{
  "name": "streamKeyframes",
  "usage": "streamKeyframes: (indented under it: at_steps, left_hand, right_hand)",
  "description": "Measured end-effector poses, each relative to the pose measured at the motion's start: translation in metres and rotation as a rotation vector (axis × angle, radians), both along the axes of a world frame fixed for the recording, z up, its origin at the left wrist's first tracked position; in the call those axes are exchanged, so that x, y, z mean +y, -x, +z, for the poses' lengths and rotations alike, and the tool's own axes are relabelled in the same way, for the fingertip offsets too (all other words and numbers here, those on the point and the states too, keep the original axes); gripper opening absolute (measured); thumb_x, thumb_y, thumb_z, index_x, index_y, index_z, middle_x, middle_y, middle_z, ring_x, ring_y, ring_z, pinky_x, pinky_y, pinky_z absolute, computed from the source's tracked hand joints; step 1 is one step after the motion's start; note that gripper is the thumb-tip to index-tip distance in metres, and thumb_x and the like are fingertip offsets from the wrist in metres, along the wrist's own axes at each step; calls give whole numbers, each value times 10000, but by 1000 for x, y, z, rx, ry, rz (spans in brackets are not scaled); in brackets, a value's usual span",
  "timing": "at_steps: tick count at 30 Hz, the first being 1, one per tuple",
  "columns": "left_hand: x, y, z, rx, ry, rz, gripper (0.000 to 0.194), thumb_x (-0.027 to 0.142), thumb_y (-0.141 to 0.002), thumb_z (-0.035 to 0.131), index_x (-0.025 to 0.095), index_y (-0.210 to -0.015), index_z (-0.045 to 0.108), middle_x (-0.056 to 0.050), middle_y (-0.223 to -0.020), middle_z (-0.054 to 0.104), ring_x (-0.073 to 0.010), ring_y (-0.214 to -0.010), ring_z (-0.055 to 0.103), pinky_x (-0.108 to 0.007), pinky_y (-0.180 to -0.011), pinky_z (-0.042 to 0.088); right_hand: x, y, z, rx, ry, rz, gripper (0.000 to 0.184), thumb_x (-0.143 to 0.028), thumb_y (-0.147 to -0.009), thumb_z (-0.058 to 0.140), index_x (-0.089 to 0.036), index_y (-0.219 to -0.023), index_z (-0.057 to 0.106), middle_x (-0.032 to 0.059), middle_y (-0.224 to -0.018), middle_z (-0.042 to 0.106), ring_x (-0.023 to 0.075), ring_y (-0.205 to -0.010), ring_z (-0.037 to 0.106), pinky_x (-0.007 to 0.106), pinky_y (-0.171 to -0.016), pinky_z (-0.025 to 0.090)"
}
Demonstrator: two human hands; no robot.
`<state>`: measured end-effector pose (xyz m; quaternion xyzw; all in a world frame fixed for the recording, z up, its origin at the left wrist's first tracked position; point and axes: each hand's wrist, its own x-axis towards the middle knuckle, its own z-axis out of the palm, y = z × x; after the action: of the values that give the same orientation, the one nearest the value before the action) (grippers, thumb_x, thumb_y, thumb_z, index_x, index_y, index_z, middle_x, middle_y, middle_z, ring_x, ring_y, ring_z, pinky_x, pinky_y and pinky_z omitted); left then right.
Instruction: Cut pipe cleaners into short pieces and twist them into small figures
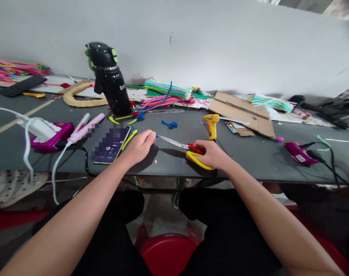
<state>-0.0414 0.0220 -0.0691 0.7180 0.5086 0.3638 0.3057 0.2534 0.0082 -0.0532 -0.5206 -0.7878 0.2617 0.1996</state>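
My right hand [210,153] is wrapped round the red and yellow handles of a pair of scissors [174,143], whose blades point left. Between thumb and fingers, my left hand [141,145] pinches a blue pipe cleaner [157,136]; only a short end shows, at the tips of the blades. Most of that piece is hidden in the fingers. Several short blue pieces [171,124] lie in a small heap on the grey table beyond the scissors. Left of my left hand, a yellow pipe cleaner [130,139] rests along the edge of a phone [113,145].
A black bottle [112,84] stands at the back left. Behind the scissors is a yellow glue gun [212,124], near flat cardboard [243,111]. Pastel pipe cleaner bundles [168,90] line the wall. Purple power strips [300,153] with cables sit on both sides.
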Motion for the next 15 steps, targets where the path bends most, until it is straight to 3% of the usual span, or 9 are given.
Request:
streamKeyframes:
  at_steps: [15]
  left_hand:
    - [0, 0, 0, -30, 26, -13, 393, 526, -997, 384, 225, -748, 436, 5, -703, 483, -163, -639, 454, -301, -603, 368]
  right_hand:
    - [0, 0, -1, -13, -24, 10, 367, -512, -755, 696, -206, -703, 500, -32, -642, 475, 119, -612, 357, 282, -587, 294]
